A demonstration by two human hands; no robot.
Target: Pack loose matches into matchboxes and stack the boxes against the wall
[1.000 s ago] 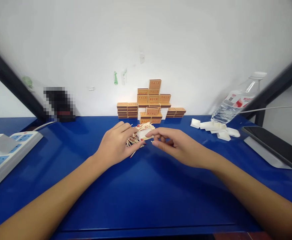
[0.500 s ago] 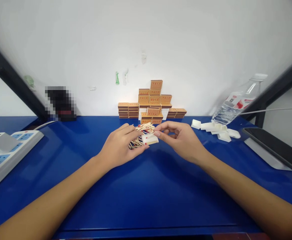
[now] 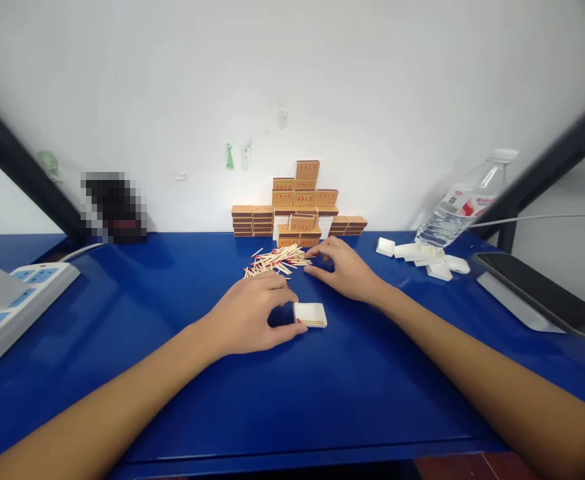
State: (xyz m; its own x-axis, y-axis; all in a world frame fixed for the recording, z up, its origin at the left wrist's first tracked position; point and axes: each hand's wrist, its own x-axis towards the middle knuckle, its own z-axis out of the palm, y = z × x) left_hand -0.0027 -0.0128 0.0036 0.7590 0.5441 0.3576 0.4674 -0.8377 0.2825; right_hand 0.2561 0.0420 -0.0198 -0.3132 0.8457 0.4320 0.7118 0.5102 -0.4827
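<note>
- The power strip (image 3: 7,300) lay at the table's (image 3: 292,413) left edge, well apart from both hands. I judged it no risk.
- My view showed the left hand (image 3: 249,320) curled, with thumb and forefinger closed on the left end of the small white tray (image 3: 311,314).
- That tray sat flat near the table's middle, on the front side of the match pile (image 3: 275,260), with a few red-tipped matches inside. Held at one end only, it could have pivoted or tipped and spilled them.
- The pile lay loose toward the back edge, just before the stacked matchboxes (image 3: 302,207). A careless sweep might have pushed sticks under the stack or knocked it.
- The right hand (image 3: 345,267) was open, fingers spread, tips touching the pile's right side and gripping nothing. Pressing flat could have scattered the matches.
- The empty white trays (image 3: 422,257) and the bottle (image 3: 459,207) stood near the back right corner, and a swinging right forearm could have nudged them.
</note>
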